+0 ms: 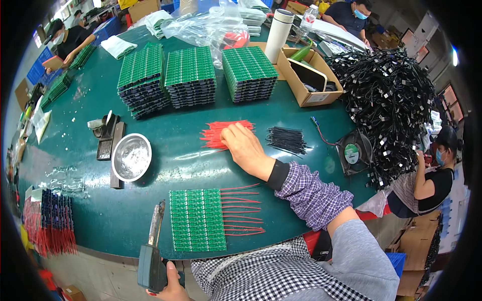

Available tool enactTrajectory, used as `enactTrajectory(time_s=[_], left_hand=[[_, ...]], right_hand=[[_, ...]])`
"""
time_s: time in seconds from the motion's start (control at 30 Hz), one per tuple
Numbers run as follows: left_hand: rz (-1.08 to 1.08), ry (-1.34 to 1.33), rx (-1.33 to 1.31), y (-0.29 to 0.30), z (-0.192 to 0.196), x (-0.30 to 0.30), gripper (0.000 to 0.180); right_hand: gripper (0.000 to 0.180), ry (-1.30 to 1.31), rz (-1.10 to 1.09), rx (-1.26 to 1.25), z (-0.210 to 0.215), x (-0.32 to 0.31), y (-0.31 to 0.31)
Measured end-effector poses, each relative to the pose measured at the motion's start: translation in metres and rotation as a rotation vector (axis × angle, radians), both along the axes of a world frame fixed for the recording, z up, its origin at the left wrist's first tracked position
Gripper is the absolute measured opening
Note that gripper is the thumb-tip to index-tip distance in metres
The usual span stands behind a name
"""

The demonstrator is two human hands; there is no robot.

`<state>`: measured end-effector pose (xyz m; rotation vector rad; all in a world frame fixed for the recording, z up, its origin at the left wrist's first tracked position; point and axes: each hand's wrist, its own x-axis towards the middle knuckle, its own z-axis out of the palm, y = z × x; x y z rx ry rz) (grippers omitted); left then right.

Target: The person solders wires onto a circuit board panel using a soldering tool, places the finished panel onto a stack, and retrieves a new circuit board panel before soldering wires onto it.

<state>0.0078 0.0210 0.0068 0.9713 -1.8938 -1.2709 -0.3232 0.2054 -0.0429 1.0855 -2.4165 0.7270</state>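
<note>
1. Nearest the camera, a checked apron and a grey sleeve are seen at the lower edge, with the green table spread beyond them.
2. By the left hand, a soldering gun is gripped at its handle, the fingers closed round it. Its barrel is pointed away from the body, tilted slightly right, with the tip raised beside the left edge of the circuit-board panel.
3. By the bent fingers of the right hand, the right part of the loose red wires is covered. Whether any wire is pinched cannot be told, as the fingertips are partly hidden.
4. These red wires are laid with their long axis running left to right, and most of the visible pile is spread to the left of the fingers. The right hand is plainly the nearer one; the left is placed well apart, nearer the body.
5. To the right of the right hand, black wires are bunched, slanted slightly downward to the right.
6. From the right hand, the panel is set toward the body and to the left; attached red wires are extended rightward from its right edge.
</note>
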Motion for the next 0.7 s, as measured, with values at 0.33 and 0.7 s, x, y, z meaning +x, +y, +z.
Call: enactTrajectory(time_s=[0.33,0.7], left_hand=[[-0.029,0.086,0.117,0.000,-0.024,0.015,0.035],[-0.013,0.084,0.180,0.014,-0.023,0.019,0.034]], right_hand=[[0.019,0.012,0.128,0.270,0.052,0.016,0.012],[0.021,-0.073,0.074,0.330,0.051,0.006,0.004]])
